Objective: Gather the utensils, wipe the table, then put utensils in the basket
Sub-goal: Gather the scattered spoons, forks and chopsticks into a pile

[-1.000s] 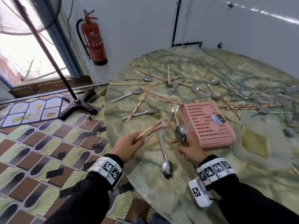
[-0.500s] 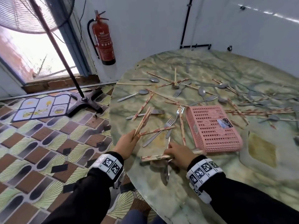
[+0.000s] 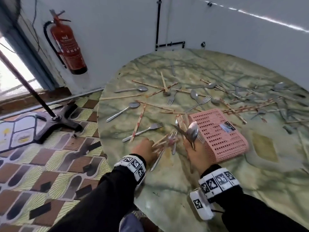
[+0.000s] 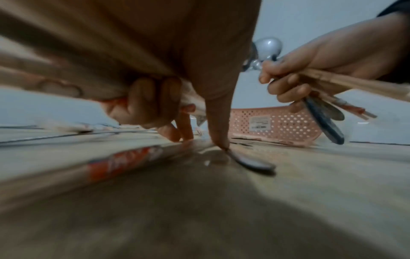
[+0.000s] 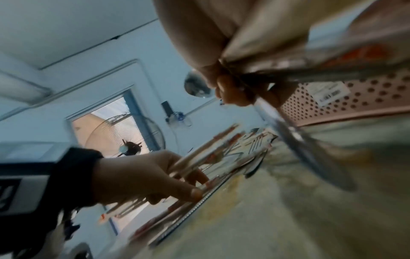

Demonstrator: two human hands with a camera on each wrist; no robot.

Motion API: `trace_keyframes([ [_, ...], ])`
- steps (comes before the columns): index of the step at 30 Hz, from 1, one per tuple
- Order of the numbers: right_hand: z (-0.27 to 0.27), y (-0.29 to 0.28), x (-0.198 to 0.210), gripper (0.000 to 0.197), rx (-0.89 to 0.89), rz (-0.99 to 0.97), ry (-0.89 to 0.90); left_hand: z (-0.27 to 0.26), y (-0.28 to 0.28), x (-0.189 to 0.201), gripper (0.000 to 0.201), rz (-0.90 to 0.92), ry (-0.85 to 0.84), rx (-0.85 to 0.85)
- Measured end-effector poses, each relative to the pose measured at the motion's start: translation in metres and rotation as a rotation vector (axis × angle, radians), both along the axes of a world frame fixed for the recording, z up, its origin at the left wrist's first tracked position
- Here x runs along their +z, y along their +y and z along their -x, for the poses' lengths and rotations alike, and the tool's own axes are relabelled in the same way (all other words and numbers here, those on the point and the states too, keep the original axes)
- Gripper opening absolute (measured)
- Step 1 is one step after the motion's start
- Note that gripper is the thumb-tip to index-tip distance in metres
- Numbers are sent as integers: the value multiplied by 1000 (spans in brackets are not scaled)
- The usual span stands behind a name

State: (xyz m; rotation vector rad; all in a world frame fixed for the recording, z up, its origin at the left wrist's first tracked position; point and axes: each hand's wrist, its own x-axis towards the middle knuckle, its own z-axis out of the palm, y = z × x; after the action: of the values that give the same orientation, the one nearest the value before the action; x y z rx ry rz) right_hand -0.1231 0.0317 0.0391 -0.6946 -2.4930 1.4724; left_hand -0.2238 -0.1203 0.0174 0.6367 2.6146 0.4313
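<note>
My left hand grips a bundle of wrapped chopsticks low over the round marble table, its thumb pressing down on a utensil handle lying there. My right hand holds a bunch of utensils upright, a spoon and wrapped chopsticks among them. The pink perforated basket lies upside down just right of my right hand. Loose spoons, forks and chopsticks lie scattered over the far half of the table; a fork and a spoon lie nearest my left hand.
A red fire extinguisher hangs on the white wall at left. A fan stand's dark base sits on the patterned floor left of the table. A yellowish cloth-like patch lies right of the basket.
My right hand has lifted from the table, its utensils now standing upright beside the basket. My left hand has dropped with its chopsticks onto the utensils lying at the table's near edge.
</note>
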Motion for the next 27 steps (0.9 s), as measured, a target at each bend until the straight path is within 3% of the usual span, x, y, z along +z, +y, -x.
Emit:
trace_keyframes([
  [7, 13, -8, -3, 34, -286, 60, -140, 20, 1, -6, 26, 60, -70, -132],
  [10, 9, -7, 3, 29, -357, 2, -201, 23, -2, -1, 28, -18, -143, -85],
  [14, 11, -1, -7, 50, -476, -86, -237, 25, -4, 8, 22, -193, -280, -32],
  [15, 12, 1, -10, 53, -471, -128, -278, 25, -2, 11, 21, -240, -313, -4],
  [18, 19, 2, -10, 32, -410, -246, -433, 25, 6, 10, 26, -302, -309, 26],
  [24, 42, 0, -12, 32, -262, -221, -556, 9, 16, -4, 40, -95, -214, -30],
  [27, 45, 5, -18, 29, -235, -254, -593, 10, 22, -1, 32, -2, -132, -78],
])
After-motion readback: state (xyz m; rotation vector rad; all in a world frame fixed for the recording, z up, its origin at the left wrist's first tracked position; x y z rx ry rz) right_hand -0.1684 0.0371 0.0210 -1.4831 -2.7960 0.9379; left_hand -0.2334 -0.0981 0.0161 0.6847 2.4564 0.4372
